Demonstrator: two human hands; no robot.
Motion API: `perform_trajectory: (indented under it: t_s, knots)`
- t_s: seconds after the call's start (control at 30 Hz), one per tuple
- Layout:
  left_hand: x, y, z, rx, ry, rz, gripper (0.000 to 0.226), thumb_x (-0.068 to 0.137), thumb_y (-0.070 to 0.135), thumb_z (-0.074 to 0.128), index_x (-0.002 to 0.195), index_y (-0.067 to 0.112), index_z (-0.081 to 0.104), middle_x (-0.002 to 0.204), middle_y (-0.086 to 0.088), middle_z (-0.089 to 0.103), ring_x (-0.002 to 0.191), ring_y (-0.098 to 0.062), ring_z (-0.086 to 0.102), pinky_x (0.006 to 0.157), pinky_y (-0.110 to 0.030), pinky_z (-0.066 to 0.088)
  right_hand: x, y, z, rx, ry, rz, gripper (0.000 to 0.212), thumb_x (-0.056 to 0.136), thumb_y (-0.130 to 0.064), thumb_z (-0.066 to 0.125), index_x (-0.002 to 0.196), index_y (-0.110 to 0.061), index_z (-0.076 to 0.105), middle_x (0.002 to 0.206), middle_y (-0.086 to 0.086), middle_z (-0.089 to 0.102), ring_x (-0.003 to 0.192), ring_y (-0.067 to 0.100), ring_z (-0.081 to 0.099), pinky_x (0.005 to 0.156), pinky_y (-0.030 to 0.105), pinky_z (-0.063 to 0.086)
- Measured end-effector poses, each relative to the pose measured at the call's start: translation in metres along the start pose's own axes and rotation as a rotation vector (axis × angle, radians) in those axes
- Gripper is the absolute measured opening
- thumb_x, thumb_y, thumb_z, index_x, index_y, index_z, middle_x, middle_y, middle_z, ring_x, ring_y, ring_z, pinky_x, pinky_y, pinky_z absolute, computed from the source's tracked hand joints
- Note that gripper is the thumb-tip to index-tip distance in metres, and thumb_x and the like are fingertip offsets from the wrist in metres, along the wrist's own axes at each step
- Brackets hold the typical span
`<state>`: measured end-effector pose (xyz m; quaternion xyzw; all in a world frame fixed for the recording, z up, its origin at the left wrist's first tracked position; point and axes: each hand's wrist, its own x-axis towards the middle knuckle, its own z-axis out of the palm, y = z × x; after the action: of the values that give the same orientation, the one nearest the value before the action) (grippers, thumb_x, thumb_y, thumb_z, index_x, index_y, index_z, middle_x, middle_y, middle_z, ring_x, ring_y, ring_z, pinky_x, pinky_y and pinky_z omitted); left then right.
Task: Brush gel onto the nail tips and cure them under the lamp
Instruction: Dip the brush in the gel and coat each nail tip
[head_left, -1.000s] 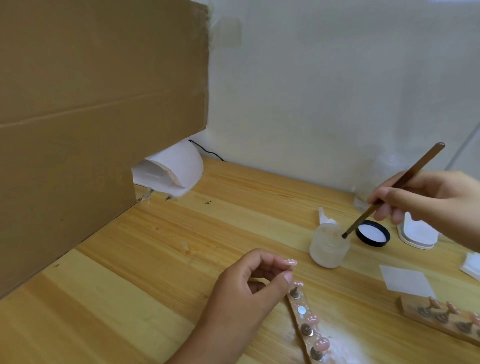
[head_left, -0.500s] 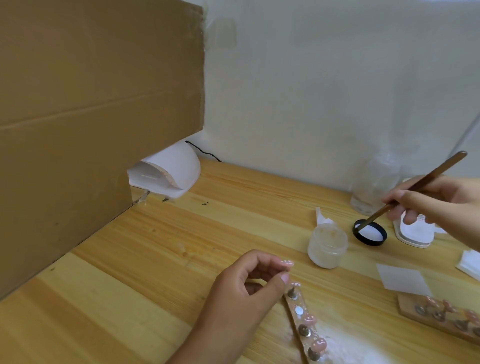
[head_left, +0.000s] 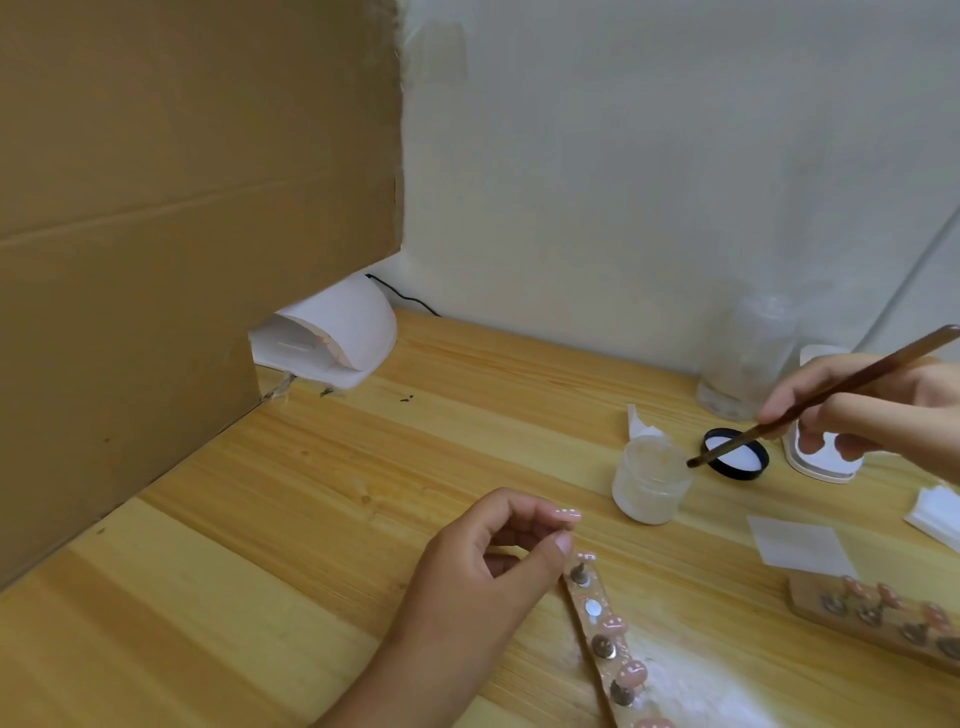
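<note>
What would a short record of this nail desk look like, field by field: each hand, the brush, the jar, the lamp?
Left hand: fingers pinch a pink nail tip above the near holder strip.
Right hand: grips the brush.
Brush: bristle end at the open gel jar's rim.
Jar lid: off, lying right of the jar.
Lamp: white, far left, beside the cardboard.

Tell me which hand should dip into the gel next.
Right. The right hand grips the thin brown wooden brush, its tip at the rim of the small clear gel jar; the left hand pinches a pink nail tip.
</note>
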<state>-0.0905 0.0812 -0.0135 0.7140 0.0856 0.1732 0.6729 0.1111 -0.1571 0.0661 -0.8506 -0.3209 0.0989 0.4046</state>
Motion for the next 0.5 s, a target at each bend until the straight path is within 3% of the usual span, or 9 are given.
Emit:
perform_trajectory:
  t_s: [0.2, 0.4, 0.5]
  knots:
    - [-0.001, 0.001, -0.001, -0.001, 0.0, -0.014, 0.015, 0.074, 0.026, 0.069, 0.082, 0.038, 0.073, 0.088, 0.012, 0.073, 0.081, 0.002, 0.066, 0.069, -0.009, 0.048, 0.001, -0.005, -0.013, 0.081, 0.073, -0.011, 0.042, 0.062, -0.046, 0.057, 0.094, -0.029, 0.078, 0.086, 0.001, 0.076, 0.064, 0.002, 0.064, 0.05, 0.011, 0.048]
    - [-0.001, 0.0, -0.002, 0.023, 0.018, -0.044, 0.025, 0.085, 0.014, 0.071, 0.082, 0.039, 0.073, 0.089, 0.013, 0.073, 0.084, 0.0, 0.066, 0.072, -0.01, 0.049, -0.011, -0.023, -0.011, 0.317, 0.048, -0.147, 0.046, 0.069, -0.062, 0.071, 0.094, -0.024, 0.078, 0.078, 0.011, 0.075, 0.057, 0.013, 0.066, 0.05, 0.013, 0.05]
    - [-0.001, 0.002, -0.004, 0.026, 0.015, -0.039, 0.025, 0.083, 0.013, 0.069, 0.083, 0.039, 0.073, 0.088, 0.014, 0.073, 0.083, 0.002, 0.066, 0.07, -0.007, 0.047, -0.033, -0.006, -0.008, 0.447, 0.095, -0.157, 0.027, 0.078, -0.034, 0.056, 0.083, -0.018, 0.078, 0.066, 0.021, 0.069, 0.046, 0.018, 0.063, 0.043, 0.019, 0.05]
